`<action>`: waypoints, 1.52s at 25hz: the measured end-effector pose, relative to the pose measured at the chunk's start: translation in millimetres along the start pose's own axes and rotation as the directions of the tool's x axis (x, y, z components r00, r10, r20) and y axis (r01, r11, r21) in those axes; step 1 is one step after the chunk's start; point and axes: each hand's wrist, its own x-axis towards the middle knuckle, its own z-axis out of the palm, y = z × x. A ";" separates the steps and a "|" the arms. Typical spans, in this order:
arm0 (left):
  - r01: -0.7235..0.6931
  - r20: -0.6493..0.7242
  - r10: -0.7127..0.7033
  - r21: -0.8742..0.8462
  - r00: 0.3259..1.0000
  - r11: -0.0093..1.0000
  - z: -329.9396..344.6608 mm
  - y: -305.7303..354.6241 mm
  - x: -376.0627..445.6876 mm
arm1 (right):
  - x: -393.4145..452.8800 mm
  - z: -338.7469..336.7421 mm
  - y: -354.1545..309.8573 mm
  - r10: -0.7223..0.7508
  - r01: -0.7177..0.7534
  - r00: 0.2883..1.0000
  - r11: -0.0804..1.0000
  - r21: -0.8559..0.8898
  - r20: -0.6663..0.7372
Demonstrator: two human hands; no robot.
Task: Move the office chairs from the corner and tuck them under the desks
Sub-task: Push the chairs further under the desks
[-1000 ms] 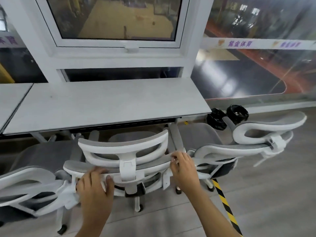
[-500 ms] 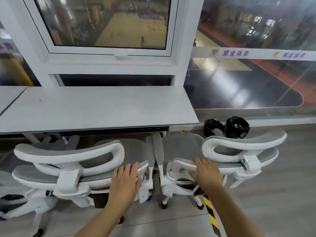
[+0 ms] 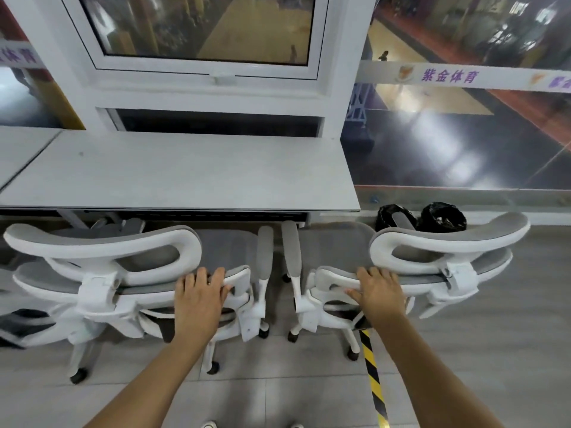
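Two white office chairs with grey mesh stand side by side at the grey desk [image 3: 185,177], their backs toward me. The left chair [image 3: 102,261] has its seat partly under the desk edge. The right chair [image 3: 448,242] sits at the desk's right end, its seat mostly beyond the desk corner. My left hand [image 3: 200,291] grips the right end of the left chair's backrest top. My right hand [image 3: 378,288] grips the left end of the right chair's backrest top. The two chairs' inner armrests nearly touch.
Two black-lined bins [image 3: 441,216] stand by the glass wall behind the right chair. A yellow-black hazard tape strip [image 3: 374,375] runs along the floor under my right arm. Part of another chair [image 3: 21,329] shows at the far left. A white window frame [image 3: 204,88] rises behind the desk.
My hands have shifted: before, both held the middle chair; now the left hand holds that chair and the right hand holds the right chair. The view has moved right and closer.
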 end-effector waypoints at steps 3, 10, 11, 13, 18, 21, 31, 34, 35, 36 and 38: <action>-0.002 0.031 0.002 0.004 1.000 1.000 1.2 2.1 9.6 | -13.7 1.5 -12.7 -0.042 0.048 0.994 0.997 0.062 -0.103; -0.019 -0.013 0.019 -0.034 1.000 0.999 4.8 -1.4 15.0 | -28.7 0.1 -30.6 -0.010 0.034 0.981 0.992 0.121 -0.194; -0.022 -0.021 0.021 -0.035 1.000 0.999 4.8 -2.4 13.6 | -28.1 0.6 -31.5 -0.012 0.039 0.979 0.991 0.126 -0.202; -0.022 -0.035 0.021 -0.034 0.999 0.999 4.9 -3.2 10.6 | -28.4 2.6 -33.4 -0.016 0.047 0.978 0.989 0.144 -0.209; -0.003 -0.046 0.001 -0.036 0.999 0.999 3.4 -2.9 3.3 | -34.3 8.2 -33.4 -0.054 0.082 0.974 0.989 0.123 -0.218; 0.002 -0.036 -0.003 -0.040 0.999 0.999 3.6 -3.9 4.3 | -23.3 6.9 -28.1 -0.057 0.086 0.973 0.989 0.120 -0.225; 0.007 -0.039 -0.009 -0.041 0.999 0.999 5.2 -3.5 7.9 | -13.6 6.4 -35.7 -0.025 0.057 0.971 0.991 0.125 -0.238; 0.019 -0.017 -0.020 -0.039 1.000 0.999 5.5 -2.5 11.3 | -14.2 6.3 -32.5 -0.014 0.047 0.972 0.990 0.136 -0.234; 0.019 -0.020 -0.020 -0.035 1.000 0.999 5.5 -2.1 12.5 | -14.2 5.9 -32.5 -0.016 0.049 0.972 0.990 0.136 -0.236; 0.020 -0.017 -0.020 -0.031 1.000 0.999 6.0 -2.6 13.7 | -14.1 5.9 -34.0 -0.018 0.051 0.972 0.989 0.138 -0.234; 0.015 -0.007 -0.015 -0.035 1.000 0.999 6.9 -3.1 14.1 | -14.1 6.4 -37.2 -0.018 0.052 0.973 0.989 0.141 -0.232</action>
